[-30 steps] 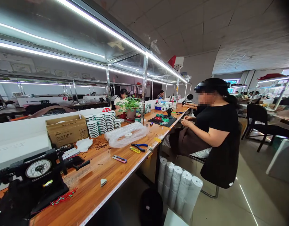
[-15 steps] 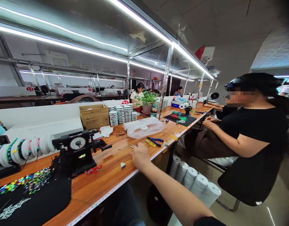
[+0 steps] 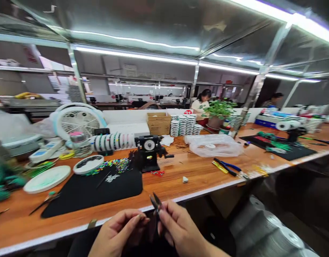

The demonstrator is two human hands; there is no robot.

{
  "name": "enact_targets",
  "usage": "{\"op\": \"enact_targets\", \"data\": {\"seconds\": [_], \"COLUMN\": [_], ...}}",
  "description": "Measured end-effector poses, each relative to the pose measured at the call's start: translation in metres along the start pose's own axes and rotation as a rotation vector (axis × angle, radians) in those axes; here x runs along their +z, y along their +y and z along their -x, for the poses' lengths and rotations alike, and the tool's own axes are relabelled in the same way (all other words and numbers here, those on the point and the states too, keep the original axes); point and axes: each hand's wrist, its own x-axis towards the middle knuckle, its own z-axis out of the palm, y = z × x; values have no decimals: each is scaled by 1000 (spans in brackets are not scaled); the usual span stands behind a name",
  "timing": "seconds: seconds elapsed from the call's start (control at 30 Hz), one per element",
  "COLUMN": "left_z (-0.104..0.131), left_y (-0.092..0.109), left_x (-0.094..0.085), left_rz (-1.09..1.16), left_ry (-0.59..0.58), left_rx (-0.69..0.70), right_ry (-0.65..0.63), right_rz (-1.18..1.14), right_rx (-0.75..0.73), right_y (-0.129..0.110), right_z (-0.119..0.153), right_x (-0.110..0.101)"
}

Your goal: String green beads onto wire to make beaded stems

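While both hands meet low at the near edge of the wooden workbench, the right hand pinches a small pair of snips between thumb and fingers, its two dark blades pointing up and slightly apart just above the bench edge. The left hand sits just beside it, fingers curled narrow with the tips drawn together near the base of the snips; whether they pinch anything is too small and blurred to tell.

Just beyond the hands, a black mat lies on the bench, with a strip of coloured beads along its far edge. A black hand-cranked winder with a round dial stands at the mat's far right corner. Left of it lie a row of white spools on a rod, a small white fan, and two flat white discs.

To the right, blue-handled pliers lie on the wood, near a clear plastic bag. Farther back stand a cardboard box, stacks of white reels and a potted plant. Another person in a pale shirt sits across the bench, far behind the reels. Large white rolls stand under the bench at the near right.
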Motion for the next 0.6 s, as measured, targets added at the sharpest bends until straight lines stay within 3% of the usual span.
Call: {"op": "enact_targets", "data": {"seconds": [0.1, 0.27, 0.6], "left_z": [4, 7, 11], "left_y": [0, -2, -2], "left_x": [6, 4, 2], "left_rz": [31, 59, -25], "left_ry": [68, 93, 86], "left_rx": [22, 61, 54], "right_ry": [-190, -179, -123], "right_rz": [-261, -362, -328], "right_rx": [139, 222, 193], "right_y": [0, 4, 4], "right_z": [15, 13, 15], "right_x": [28, 36, 38]}}
